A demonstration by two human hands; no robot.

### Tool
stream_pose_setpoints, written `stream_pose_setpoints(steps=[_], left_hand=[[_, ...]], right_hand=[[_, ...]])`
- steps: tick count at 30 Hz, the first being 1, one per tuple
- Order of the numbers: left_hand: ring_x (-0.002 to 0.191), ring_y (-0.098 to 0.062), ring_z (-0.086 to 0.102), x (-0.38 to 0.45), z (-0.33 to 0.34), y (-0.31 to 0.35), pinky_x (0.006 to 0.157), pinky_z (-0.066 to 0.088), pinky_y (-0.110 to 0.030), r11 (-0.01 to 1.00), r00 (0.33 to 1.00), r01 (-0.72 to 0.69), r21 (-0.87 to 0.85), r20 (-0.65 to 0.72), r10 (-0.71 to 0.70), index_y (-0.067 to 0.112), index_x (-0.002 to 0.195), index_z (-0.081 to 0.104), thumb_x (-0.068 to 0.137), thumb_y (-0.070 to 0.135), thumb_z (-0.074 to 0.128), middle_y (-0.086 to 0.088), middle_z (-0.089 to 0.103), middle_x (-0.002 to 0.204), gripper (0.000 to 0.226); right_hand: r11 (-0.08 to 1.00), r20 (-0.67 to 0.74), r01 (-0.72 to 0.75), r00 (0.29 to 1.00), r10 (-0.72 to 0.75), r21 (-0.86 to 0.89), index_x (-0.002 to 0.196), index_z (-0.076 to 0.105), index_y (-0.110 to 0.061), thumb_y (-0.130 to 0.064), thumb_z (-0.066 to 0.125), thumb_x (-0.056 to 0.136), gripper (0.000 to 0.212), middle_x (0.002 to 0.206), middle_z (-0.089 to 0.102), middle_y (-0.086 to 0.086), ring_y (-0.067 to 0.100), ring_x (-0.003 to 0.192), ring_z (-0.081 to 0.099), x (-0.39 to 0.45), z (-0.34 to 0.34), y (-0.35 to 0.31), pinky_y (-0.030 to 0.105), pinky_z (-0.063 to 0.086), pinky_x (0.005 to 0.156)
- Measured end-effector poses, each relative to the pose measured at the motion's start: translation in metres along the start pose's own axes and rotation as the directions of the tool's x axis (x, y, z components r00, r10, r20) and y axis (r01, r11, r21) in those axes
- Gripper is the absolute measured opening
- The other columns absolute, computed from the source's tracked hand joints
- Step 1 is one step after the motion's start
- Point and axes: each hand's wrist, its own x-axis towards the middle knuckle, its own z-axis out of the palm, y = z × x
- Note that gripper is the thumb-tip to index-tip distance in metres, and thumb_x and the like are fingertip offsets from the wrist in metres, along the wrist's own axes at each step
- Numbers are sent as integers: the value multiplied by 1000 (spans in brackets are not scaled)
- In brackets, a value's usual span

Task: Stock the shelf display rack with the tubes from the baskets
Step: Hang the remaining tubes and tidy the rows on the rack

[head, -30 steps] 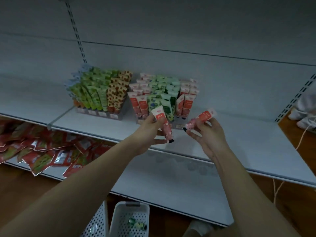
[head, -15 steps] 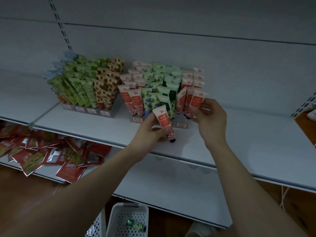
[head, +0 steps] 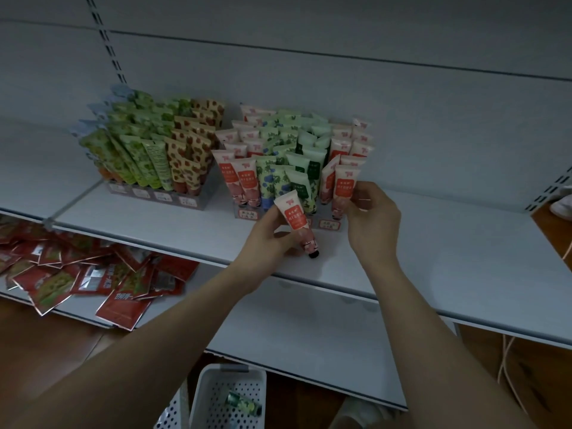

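My left hand grips a pink and red tube, cap down, just in front of the right display rack. My right hand pinches a second pink tube standing at the front right corner of that rack. The rack holds several rows of pink, blue-flowered and green tubes. A left display rack is filled with green and leopard-patterned tubes. Below the shelves a white perforated basket contains one green tube.
The white shelf stretches bare to the right of the racks. Several red packets lie heaped on the lower shelf at left. A second basket edge shows beside the first. A cord hangs at lower right.
My right hand has lowered its tube deeper into the rack's front right slot. My left hand with its tube has stayed in front of the rack. The camera moved closer.
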Motion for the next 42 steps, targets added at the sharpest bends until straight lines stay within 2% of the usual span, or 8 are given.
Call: stream_pose_setpoints(steps=[14, 18, 22, 26, 30, 34, 39, 42], left_hand=[[83, -20, 66, -2, 2, 9, 72, 58, -35, 999, 1000, 12, 31, 19, -12, 20, 125, 55, 89, 6, 67, -8, 65, 114, 40], [84, -21, 67, -9, 3, 17, 73, 57, -35, 999, 1000, 4, 32, 4, -4, 19, 124, 54, 87, 5, 69, -6, 66, 111, 42], [95, -27, 68, -13, 0, 30, 79, 56, -38, 1000, 1000, -7, 29, -2, 7, 18, 114, 53, 82, 4, 74, -9, 71, 104, 41], [95, -27, 68, -12, 1, 60, 75, 58, -36, 997, 997, -74, -6, -7, 74, 27, 115, 49, 79, 1, 75, -11, 72, 103, 51], [91, -31, 68, -6, 6, 102, 72, 60, -38, 981, 981, -192, 40, 7, 192, 28, 123, 42, 77, -5, 75, -16, 65, 107, 66], [90, -25, 68, -1, 13, 131, 69, 61, -35, 931, 960, -281, 233, 66, 274, 22, 118, 44, 72, -8, 77, -11, 60, 113, 63], [78, -11, 68, 5, 12, 151, 62, 58, -25, 856, 955, -296, 423, 113, 275, 16, 107, 51, 79, -2, 74, -5, 62, 103, 41], [75, -9, 66, 12, 7, 166, 65, 57, -23, 708, 950, -307, 636, 159, 270, 23, 107, 59, 76, 8, 79, 4, 66, 95, 40]], right_hand=[[999, 4, 33, 999, -33, -32, 90, 60, -21, -8, 65, 89, 13, 81, 63, -19, -10, 75, 59, -2, 1, 7, 4, 42, 66], [999, 31, -15, 999, 14, 30, 100, 60, -23, -12, 67, 90, 17, 89, 64, -20, -6, 82, 62, -6, 2, 9, 12, 50, 73], [985, -1, -144, 989, 145, 94, 115, 52, -18, -18, 71, 87, 33, 99, 60, -6, -1, 85, 60, -9, -6, 5, 6, 47, 69], [982, -111, -176, 977, 183, 72, 98, 53, -21, -28, 55, 97, 7, 92, 62, -3, 14, 76, 64, -12, -21, -7, 35, 56, 75], [960, 150, -243, 964, 222, 138, 90, 58, -20, -30, 46, 102, 20, 83, 67, 0, 13, 60, 63, -19, -29, -27, 32, 50, 56], [895, 442, -330, 880, 176, 301, 106, 62, -19, -25, 55, 98, 12, 94, 69, 8, 23, 70, 68, -26, -30, -41, 34, 56, 61], [881, 418, -308, 897, 144, 358, 101, 66, -7, -5, 62, 93, 10, 87, 70, 13, 23, 70, 69, -25, -30, -38, 30, 57, 65], [885, 450, -352, 872, 192, 305, 104, 67, -6, -10, 61, 95, 12, 89, 71, 11, 21, 73, 70, -20, -34, -34, 30, 59, 67]])
